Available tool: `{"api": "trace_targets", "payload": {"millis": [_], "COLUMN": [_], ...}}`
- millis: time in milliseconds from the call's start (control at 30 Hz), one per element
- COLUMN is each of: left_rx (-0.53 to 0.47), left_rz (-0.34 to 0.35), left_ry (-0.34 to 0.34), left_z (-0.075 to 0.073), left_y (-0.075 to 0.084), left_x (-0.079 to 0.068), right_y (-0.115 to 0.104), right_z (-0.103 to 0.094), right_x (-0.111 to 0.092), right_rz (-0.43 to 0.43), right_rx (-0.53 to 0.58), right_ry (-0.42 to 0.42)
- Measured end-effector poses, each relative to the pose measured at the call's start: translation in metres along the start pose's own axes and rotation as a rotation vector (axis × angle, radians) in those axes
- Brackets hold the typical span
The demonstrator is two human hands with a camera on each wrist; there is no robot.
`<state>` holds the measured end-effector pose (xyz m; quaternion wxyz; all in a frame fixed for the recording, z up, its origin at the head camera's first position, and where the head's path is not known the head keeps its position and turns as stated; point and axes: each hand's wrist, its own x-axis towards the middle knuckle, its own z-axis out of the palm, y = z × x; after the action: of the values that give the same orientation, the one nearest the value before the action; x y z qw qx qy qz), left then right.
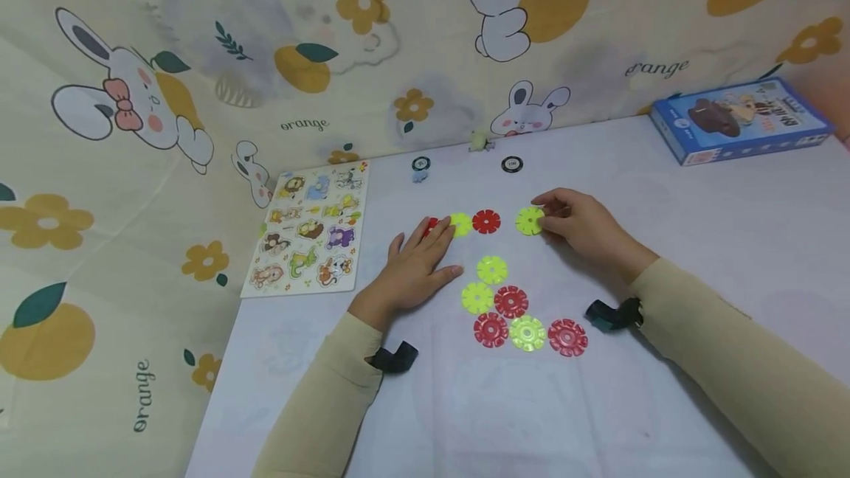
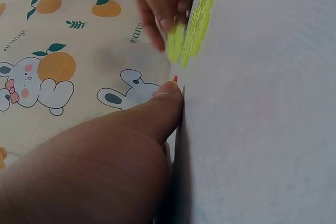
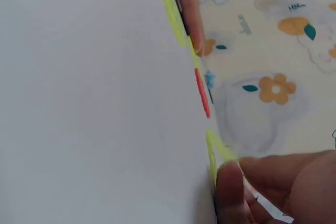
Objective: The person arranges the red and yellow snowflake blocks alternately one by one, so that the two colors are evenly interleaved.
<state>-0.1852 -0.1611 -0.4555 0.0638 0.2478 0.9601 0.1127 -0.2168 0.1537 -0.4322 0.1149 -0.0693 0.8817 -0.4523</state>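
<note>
My left hand [image 1: 413, 271] lies with straight fingers over the left end of a row of notched plastic discs. Its fingers partly cover a red disc [image 1: 432, 226] and touch the edge of a yellow-green disc [image 1: 461, 225]. Just right of these lies another red disc [image 1: 487, 221]. Beyond a small gap, my right hand [image 1: 587, 231] pinches a yellow-green disc [image 1: 529, 220] between thumb and fingers; it looks tilted in the right wrist view. Nearer me are several more red and yellow-green discs [image 1: 527, 333], in a stepped cluster.
An animal picture board [image 1: 312, 231] lies at the left. Near the wall are two black round chips [image 1: 512, 164], a small blue figure [image 1: 420, 176] and a small greenish figure [image 1: 479, 141]. A blue box [image 1: 740, 120] sits at the back right.
</note>
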Motion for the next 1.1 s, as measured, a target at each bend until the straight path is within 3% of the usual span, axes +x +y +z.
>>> {"api": "trace_targets", "payload": {"millis": [133,300,433,833,1100], "left_rx": [0.006,0.001,-0.001,0.009,0.015], "left_rz": [0.004,0.005,0.005,0.010,0.003], "left_ry": [0.003,0.003,-0.005,-0.004,-0.009], "left_z": [0.001,-0.001,-0.002,0.000,-0.001], "left_y": [0.000,0.001,0.001,0.001,0.001], "left_x": [0.000,-0.001,-0.001,0.000,0.000], "right_y": [-0.002,-0.001,-0.002,0.006,0.002], "right_z": [0.006,0.014,0.019,0.012,0.023], "right_x": [0.003,-0.006,-0.012,-0.016,-0.020], "right_rz": [-0.078,-0.216,-0.297,-0.318,-0.332], "right_rx": [-0.064,-0.366,-0.546,-0.616,-0.691], "right_ry": [-0.015,-0.100,-0.103,-0.090,-0.074]}}
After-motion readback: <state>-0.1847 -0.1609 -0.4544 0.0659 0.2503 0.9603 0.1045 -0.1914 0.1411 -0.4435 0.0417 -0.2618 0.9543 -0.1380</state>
